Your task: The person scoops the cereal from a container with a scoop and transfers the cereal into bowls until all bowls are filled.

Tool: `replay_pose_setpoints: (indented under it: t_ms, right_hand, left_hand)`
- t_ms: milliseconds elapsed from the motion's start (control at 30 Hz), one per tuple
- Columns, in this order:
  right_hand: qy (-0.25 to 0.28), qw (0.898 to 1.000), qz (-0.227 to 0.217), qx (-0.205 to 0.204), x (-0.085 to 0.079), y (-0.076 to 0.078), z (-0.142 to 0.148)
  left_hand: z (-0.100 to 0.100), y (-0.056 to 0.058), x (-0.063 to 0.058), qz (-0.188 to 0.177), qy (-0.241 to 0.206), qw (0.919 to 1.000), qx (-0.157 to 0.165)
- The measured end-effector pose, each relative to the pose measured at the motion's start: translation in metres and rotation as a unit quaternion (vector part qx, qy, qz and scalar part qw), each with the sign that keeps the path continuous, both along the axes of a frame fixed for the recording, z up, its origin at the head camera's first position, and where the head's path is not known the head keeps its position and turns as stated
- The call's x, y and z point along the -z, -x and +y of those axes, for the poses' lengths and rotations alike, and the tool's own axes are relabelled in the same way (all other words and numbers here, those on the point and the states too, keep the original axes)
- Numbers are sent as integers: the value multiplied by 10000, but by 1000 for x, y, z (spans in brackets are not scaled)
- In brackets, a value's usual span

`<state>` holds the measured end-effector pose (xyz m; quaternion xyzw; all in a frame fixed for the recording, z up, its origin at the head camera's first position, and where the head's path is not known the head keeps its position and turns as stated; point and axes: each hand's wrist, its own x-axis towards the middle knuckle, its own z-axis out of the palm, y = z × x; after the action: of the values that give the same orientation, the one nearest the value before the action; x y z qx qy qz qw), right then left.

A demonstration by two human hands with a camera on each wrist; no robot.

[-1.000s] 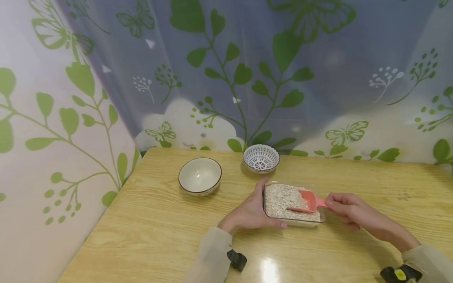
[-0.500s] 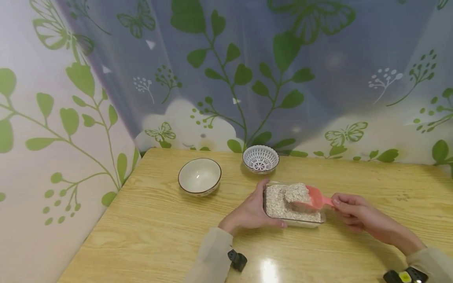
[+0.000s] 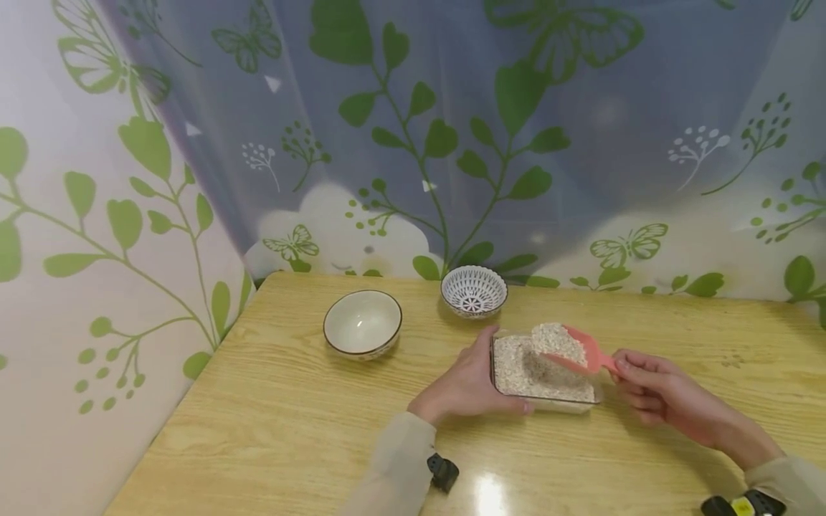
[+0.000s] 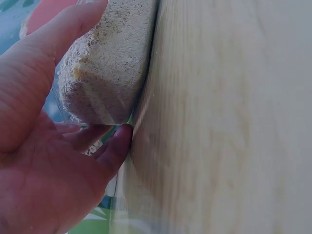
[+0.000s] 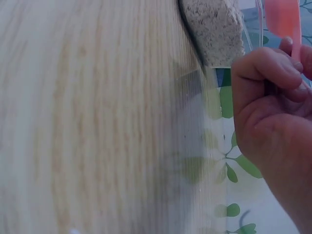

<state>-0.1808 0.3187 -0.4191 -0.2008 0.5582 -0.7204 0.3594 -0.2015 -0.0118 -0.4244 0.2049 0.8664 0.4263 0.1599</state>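
Note:
A clear rectangular container (image 3: 566,406) filled with rolled oats (image 3: 513,364) stands on the table. My left hand (image 3: 471,382) grips its left end, thumb along the front side and fingers round toward the back; the left wrist view shows the thumb over the container's wall (image 4: 105,92). My right hand (image 3: 665,393) pinches the handle of a pink scoop (image 3: 590,352), held above the container's right half with a heap of oats (image 3: 556,342) in it. In the right wrist view, thumb and curled fingers (image 5: 273,68) hold that handle.
A cream bowl with a brown rim (image 3: 363,324) stands left of the container. Behind the container is a smaller patterned bowl (image 3: 474,292). The wooden table (image 3: 271,423) meets a leaf-printed curtain (image 3: 581,179) at the back and left.
The scoop, first sunk in the oats, has come up loaded and now hangs above the container. The container and left hand have shifted slightly right in the head view.

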Motion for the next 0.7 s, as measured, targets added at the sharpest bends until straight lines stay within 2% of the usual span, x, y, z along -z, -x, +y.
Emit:
replay_pose_setpoints:
  t_ms: [167, 267, 367, 433, 500, 567, 633, 700]
  right_hand:
    - [56, 10000, -7, -1, 0, 1, 2]
    - [59, 10000, 34, 20, 1, 2, 3]
    - [1, 9999, 47, 102, 2, 1, 4]
    - [-16, 9999, -5, 120, 3, 0, 5]
    - [-4, 9999, -72, 120, 5, -1, 5]
    - [73, 9999, -121, 79, 5, -2, 6]
    - [125, 9998, -121, 62, 5, -2, 6]
    - [155, 9998, -89, 54, 4, -1, 7]
  left_hand:
    - [-3, -1, -3, 54, 196, 9996, 208]
    - [-16, -3, -12, 204, 248, 9991, 284]
    - [-35, -5, -24, 446, -113, 9988, 151]
    - [-51, -7, -31, 612, -542, 9966, -33]
    - [-67, -7, -35, 989, -935, 9900, -376]
    - [-84, -6, -39, 1450, -1145, 9783, -937]
    - [-102, -3, -41, 1929, -1181, 9589, -1713]
    - [-121, 1, -42, 2123, -1042, 9378, -2541]
